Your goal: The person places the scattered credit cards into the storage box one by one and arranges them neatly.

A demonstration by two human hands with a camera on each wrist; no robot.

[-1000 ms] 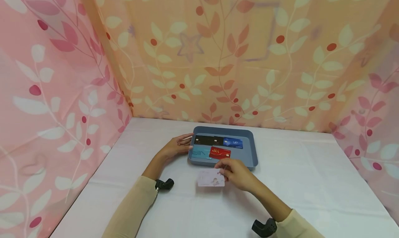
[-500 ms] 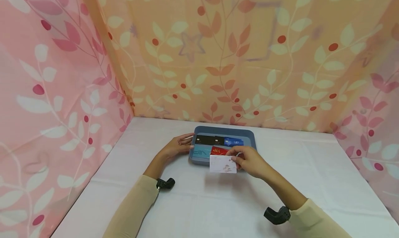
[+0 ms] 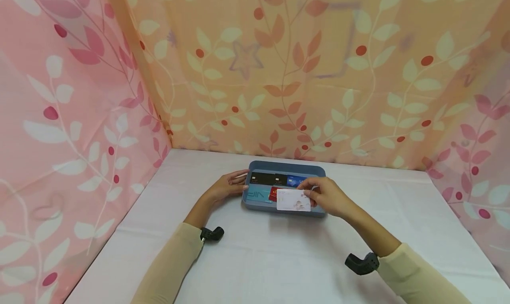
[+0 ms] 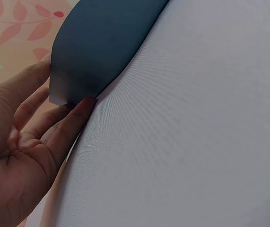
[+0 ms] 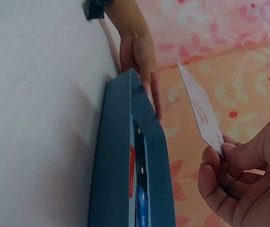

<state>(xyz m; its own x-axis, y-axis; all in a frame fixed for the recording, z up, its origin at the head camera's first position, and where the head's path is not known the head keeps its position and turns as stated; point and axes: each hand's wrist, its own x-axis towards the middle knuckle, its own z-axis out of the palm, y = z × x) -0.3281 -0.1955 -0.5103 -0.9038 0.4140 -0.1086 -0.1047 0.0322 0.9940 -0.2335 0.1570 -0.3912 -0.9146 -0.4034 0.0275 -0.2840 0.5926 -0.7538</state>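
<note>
My right hand (image 3: 327,197) pinches a white card (image 3: 293,200) by its right edge, thumb against fingers. The card, with faint lettering and a small picture, hangs over the front of the blue-grey tray (image 3: 285,164). From the right wrist view, the card (image 5: 200,104) stands tilted, apart from the tray's wall (image 5: 111,156). My left hand (image 3: 226,187) rests on the tray's left end, fingers extended along its wall (image 4: 94,47). Inside lie black cards (image 3: 262,178), a blue card (image 3: 295,180), a light blue card (image 3: 258,194) and a red card (image 3: 272,193), partly hidden by the white one.
A white cloth (image 3: 247,268) covers the table. Behind it hangs an orange leaf-patterned curtain (image 3: 223,87), with a pink one (image 3: 79,131) at the left. Black wrist cameras (image 3: 361,264) sit on both forearms.
My right hand has carried the white card up and to the right, from in front of the tray to over its front edge. The left hand has stayed at the tray's end.
</note>
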